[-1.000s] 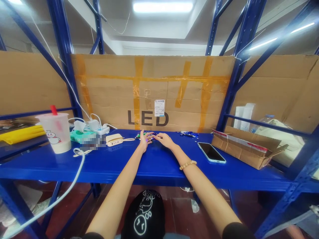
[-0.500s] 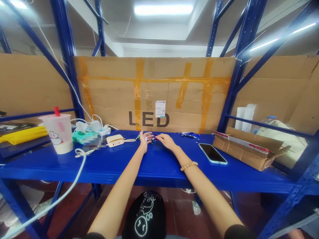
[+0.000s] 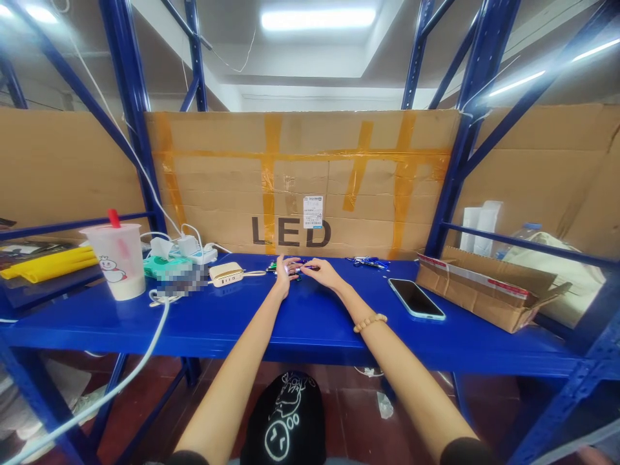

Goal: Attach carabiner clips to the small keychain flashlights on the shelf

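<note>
My left hand (image 3: 283, 279) is at the back of the blue table, thumb up and fingers stretched to the right, apart from one another. Small shiny pieces (image 3: 272, 267) lie beside and behind it, partly hidden by the fingers. Close on its right, my right hand (image 3: 327, 275) is closed in a pinch on a small dark slim piece (image 3: 312, 267), whose kind I cannot make out. The fingertips of both hands nearly meet. Farther right lies a loose pile of small shiny blue and silver pieces (image 3: 369, 262), too small to name.
A phone (image 3: 416, 299) and an open cardboard box (image 3: 477, 290) are on the right of the blue table (image 3: 217, 332). To the left stand a cream-coloured device (image 3: 227, 275), a tissue pack (image 3: 167, 266), a power strip with cables and a drink cup (image 3: 116, 261). A large cardboard sheet (image 3: 217, 187) closes off the back.
My right hand has drawn slightly away from the left fingers, and the dark piece in its pinch now shows more clearly. The view has shifted a little; the left hand stays nearly in place.
</note>
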`<state>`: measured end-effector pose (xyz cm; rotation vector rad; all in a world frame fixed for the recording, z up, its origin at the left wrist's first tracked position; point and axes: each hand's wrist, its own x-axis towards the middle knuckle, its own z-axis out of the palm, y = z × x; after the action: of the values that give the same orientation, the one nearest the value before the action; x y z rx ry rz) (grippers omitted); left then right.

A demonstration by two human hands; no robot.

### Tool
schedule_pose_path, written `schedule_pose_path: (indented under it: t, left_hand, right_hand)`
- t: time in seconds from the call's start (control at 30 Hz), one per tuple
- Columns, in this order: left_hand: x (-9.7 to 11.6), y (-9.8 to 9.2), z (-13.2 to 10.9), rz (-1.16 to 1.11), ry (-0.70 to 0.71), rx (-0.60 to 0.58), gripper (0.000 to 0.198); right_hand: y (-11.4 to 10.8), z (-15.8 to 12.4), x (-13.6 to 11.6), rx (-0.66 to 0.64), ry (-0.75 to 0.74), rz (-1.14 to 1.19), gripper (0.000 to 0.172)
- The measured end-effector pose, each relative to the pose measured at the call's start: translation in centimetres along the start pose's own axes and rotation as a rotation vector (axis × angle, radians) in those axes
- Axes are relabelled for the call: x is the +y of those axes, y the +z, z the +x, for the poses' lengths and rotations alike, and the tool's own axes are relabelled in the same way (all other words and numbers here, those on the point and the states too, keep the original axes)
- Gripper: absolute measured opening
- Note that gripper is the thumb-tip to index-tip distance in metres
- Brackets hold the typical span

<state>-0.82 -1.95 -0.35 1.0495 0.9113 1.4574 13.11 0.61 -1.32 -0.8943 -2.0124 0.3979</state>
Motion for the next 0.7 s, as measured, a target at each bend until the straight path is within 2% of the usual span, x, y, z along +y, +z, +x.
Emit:
schedule_pose_path:
  t: [0.1,0.33,0.53,0.7]
  left_hand:
    - [0.0,0.0,0.1,0.001,0.003,-0.005,0.059]
    - [-0.2,-0.1,0.6,-0.031,0.046,0.06,0.058]
    - [-0.4,-0.1,1.1,-0.022,0.038,0.05,0.057]
    - [-0.6,-0.1,1.4,-0.03,0.085,0.133,0.051]
  right_hand:
    - [0.0,0.1,0.1,0.007,-0.011,0.024,0.028]
    - [-0.1,0.2,0.4,-0.027,-0.022,-0.122,0.034]
    - [-0.2,0.2,0.7,-0.016,0.007,-0.164,0.035]
    - [-0.1,0.4,0.9,-0.02,0.009,-0.218,0.045]
